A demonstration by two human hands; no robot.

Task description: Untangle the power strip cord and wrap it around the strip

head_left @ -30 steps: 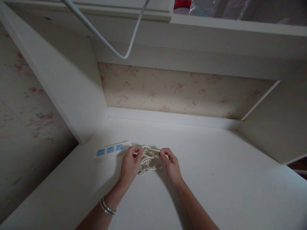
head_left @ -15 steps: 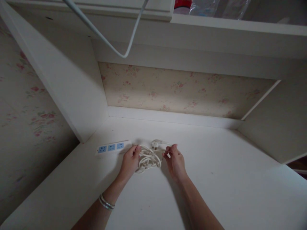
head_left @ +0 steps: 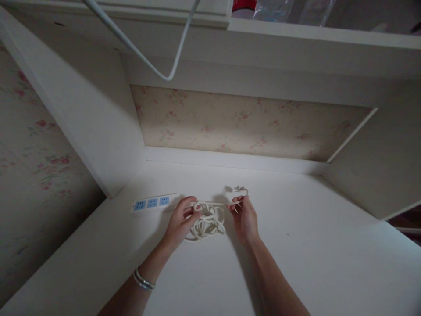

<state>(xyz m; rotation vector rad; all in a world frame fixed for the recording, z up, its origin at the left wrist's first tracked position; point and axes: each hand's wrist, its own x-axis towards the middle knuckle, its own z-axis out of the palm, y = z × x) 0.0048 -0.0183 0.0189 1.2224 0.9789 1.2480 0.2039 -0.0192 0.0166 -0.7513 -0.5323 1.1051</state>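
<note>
A white power strip (head_left: 152, 202) with three blue sockets lies on the white desktop, left of my hands. Its cream cord (head_left: 207, 226) is heaped in loose, tangled loops between my hands. My left hand (head_left: 182, 219) grips a loop of the cord at the heap's upper left, thumb and fingers curled around it. Pinched in my right hand (head_left: 242, 216) is a stretch of the same cord, drawn fairly straight from the left hand. Just beyond the right fingers the plug (head_left: 241, 189) hangs above the desktop, its prongs pointing left.
White side panels (head_left: 82, 96) flank the desktop (head_left: 312, 254). Floral wallpaper (head_left: 243, 127) covers the back wall. Overhead is a shelf (head_left: 296, 37) holding plastic bottles (head_left: 272, 9), and a thin white bent bar (head_left: 169, 78) hangs at upper left.
The plug has risen off the desktop and shifted right with my right hand. The cord between my hands is straighter, and the left fingers have opened slightly around their loop.
</note>
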